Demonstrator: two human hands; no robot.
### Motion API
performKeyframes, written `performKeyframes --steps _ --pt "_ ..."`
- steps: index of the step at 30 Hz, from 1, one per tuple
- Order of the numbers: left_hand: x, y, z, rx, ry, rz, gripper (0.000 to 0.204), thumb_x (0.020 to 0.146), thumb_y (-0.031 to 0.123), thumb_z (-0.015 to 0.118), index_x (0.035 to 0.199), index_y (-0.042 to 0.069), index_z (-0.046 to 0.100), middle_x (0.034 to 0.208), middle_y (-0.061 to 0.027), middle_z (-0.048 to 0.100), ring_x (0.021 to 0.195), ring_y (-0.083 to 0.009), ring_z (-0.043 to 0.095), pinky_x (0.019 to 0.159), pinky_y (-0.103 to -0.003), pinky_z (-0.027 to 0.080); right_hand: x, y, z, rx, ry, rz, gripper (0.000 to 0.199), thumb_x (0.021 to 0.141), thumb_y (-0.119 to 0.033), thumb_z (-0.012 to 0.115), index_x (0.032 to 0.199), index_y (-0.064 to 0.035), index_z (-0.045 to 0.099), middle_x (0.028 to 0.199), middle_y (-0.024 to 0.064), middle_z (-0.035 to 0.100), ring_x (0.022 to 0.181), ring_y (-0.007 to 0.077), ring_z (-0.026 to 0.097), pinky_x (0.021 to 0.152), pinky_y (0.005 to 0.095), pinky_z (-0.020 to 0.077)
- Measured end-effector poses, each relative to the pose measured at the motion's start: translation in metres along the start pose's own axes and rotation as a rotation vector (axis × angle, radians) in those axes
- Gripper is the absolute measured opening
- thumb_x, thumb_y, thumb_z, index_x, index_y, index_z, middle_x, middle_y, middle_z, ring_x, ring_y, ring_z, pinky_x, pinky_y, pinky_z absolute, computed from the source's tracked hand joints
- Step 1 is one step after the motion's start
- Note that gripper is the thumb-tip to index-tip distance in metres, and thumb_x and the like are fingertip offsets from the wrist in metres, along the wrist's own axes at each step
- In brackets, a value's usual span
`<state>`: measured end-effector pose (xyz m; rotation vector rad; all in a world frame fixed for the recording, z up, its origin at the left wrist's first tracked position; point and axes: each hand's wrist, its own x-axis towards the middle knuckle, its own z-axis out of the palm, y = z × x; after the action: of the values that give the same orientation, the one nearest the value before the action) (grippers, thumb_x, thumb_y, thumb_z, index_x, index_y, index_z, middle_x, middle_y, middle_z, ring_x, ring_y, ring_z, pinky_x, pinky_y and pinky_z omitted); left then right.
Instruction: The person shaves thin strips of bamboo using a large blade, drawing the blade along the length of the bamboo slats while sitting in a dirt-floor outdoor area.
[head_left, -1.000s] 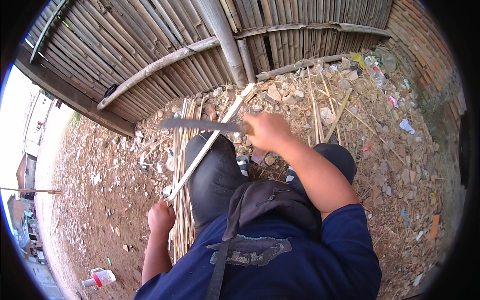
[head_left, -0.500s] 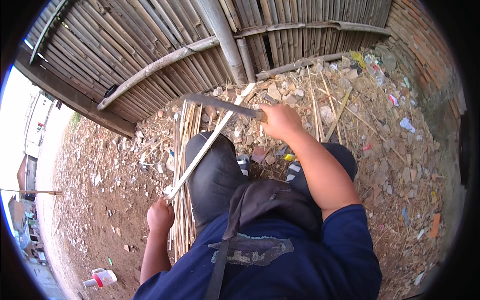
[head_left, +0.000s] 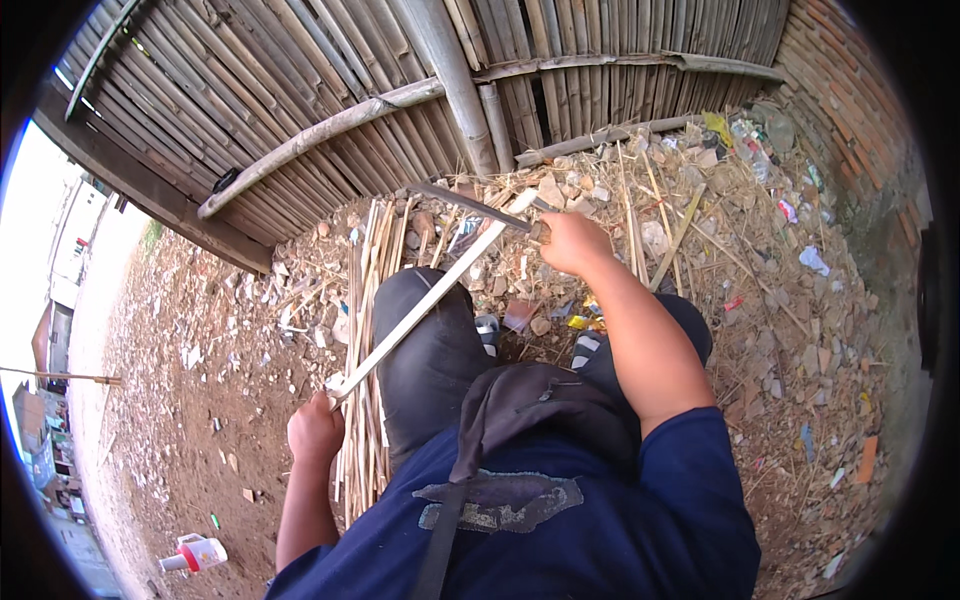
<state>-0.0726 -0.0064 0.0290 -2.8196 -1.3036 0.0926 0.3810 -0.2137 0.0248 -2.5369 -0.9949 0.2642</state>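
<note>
blade (head_left: pixel 468 204) looks dull, dark metal; long strip (head_left: pixel 428 303), pale smooth wood, matt; fence (head_left: pixel 600 100), rough weathered bamboo; wall (head_left: pixel 850 115), coarse brick; shirt (head_left: pixel 620 490), matt cloth.

The ground (head_left: pixel 200 410) is showing bare brown soil on the left and is bearing scattered stones (head_left: pixel 550 193) and straw toward the far side and the right. Left of the middle, a long bundle of pale strips (head_left: pixel 358 450) is lying lengthwise. On the right, loose sticks (head_left: pixel 632 230) are resting side by side, a greenish slat (head_left: pixel 679 236) slanting just beside them. A white jug (head_left: pixel 205 553) with a red band is lying tipped at the lower left. A yellow wrapper (head_left: pixel 580 322), a white scrap (head_left: pixel 813 261) and an orange piece (head_left: pixel 867 460) are littering the rest.
</note>
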Motion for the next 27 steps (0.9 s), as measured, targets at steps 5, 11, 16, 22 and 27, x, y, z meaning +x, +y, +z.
performKeyframes --steps 5,11,16,22,27 --pt "-0.012 -0.008 0.028 -0.048 0.015 -0.005 0.018 0.086 0.021 0.057 0.083 0.003 0.058 0.075 -0.0266 0.067 0.071 -0.0481 0.068 0.067 -0.059 0.055 -0.015 -0.019 -0.015 -0.015 -0.059 -0.039 0.035 0.081 -0.016 0.067 0.115 -0.0137 0.070 0.102 0.0152 0.074 0.097 0.0349 0.071 0.084 0.0498 0.0571" --pt "-0.007 -0.004 0.041 -0.113 0.077 0.050 0.020 0.087 0.021 0.057 0.082 0.002 0.058 0.073 -0.0269 0.066 0.069 -0.0476 0.067 0.066 -0.059 0.054 -0.020 -0.037 -0.008 -0.033 -0.097 -0.183 0.023 0.082 -0.016 0.068 0.105 -0.0149 0.069 0.089 0.0135 0.074 0.089 0.0346 0.073 0.078 0.0498 0.0569" --pt "-0.009 -0.001 0.043 -0.100 0.076 0.054 0.018 0.087 0.019 0.056 0.081 0.002 0.058 0.071 -0.0269 0.066 0.068 -0.0477 0.066 0.065 -0.058 0.054 -0.034 -0.060 -0.003 -0.150 -0.041 -0.507 0.015 0.082 -0.017 0.067 0.097 -0.0158 0.068 0.081 0.0097 0.072 0.086 0.0330 0.073 0.075 0.0495 0.0563" --pt "0.001 -0.009 0.028 -0.098 0.065 0.068 0.016 0.087 0.018 0.057 0.082 0.003 0.060 0.073 -0.0257 0.067 0.069 -0.0470 0.067 0.065 -0.058 0.054 0.006 0.018 0.002 0.039 0.042 -0.030 0.028 0.082 -0.019 0.066 0.110 -0.0165 0.071 0.104 0.0154 0.074 0.095 0.0349 0.072 0.082 0.0493 0.0562" --pt "-0.004 -0.016 0.042 -0.166 0.046 0.078 0.018 0.087 0.019 0.057 0.080 0.002 0.060 0.073 -0.0272 0.066 0.070 -0.0485 0.066 0.066 -0.059 0.054 -0.011 -0.013 -0.009 -0.015 0.015 -0.106 0.022 0.083 -0.019 0.067 0.104 -0.0160 0.070 0.095 0.0130 0.074 0.091 0.0358 0.072 0.077 0.0512 0.0564"
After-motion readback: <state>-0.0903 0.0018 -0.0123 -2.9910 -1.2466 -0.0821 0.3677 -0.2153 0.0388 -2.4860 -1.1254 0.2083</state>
